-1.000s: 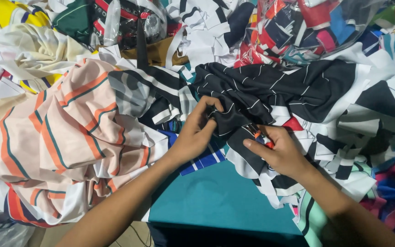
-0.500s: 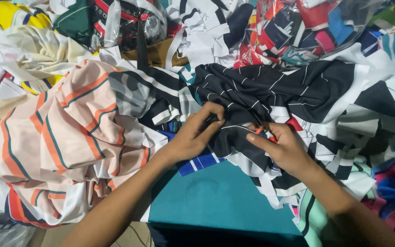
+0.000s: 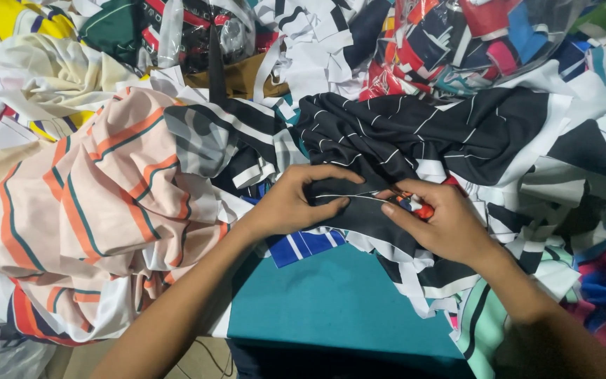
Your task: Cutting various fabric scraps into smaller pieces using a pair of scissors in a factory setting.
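A black cloth with thin white stripes [image 3: 415, 133] lies across the middle of the pile. My left hand [image 3: 296, 203] pinches a fold of its near edge between thumb and fingers. My right hand [image 3: 443, 224] sits just to the right, closed around a small red-handled tool [image 3: 419, 207], probably small scissors, whose tip rests against the same fold. Most of the tool is hidden by my fingers. Both hands nearly touch over the cloth.
A peach cloth with orange and green stripes [image 3: 99, 210] bulges at the left. A teal surface [image 3: 331, 302] shows below the hands. Clear plastic bags of coloured scraps [image 3: 471, 35] lie at the back, and more striped pieces crowd the right side.
My left hand has shifted slightly right and regripped the black fold. My right hand has come closer to it with the red tool.
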